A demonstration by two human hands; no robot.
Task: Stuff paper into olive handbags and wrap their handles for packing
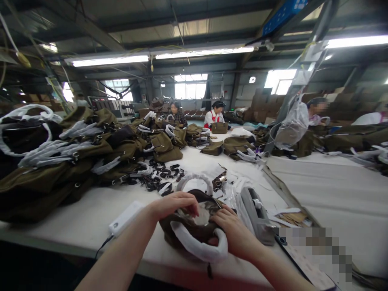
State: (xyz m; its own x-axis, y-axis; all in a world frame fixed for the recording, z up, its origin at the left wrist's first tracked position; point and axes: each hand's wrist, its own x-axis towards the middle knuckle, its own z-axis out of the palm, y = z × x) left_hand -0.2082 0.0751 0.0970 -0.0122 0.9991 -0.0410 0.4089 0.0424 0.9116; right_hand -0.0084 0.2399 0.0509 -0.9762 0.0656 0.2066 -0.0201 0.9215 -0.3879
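An olive-green handbag [169, 234] sits on the white table in front of me, its top opening unzipped. Its two handles are wrapped in white material; the near handle [197, 246] curves over the front, and the far handle [195, 178] stands up behind. My left hand [182, 203] is over the opening, fingers bent down into it beside a whitish, crumpled filling [202, 214]. No object shows in that hand. My right hand [232, 228] grips the bag's right rim, with fingers over the edge and part of the hand behind the near handle.
Olive bags [112, 149] are heaped at left. Dark straps [157, 176] lie beyond my bag. A white power strip [125, 218] is at left; a grey tape-dispenser-like object [256, 214], clear plastic and a phone-like device [300, 258] are at right. Several people [216, 117] work farther back.
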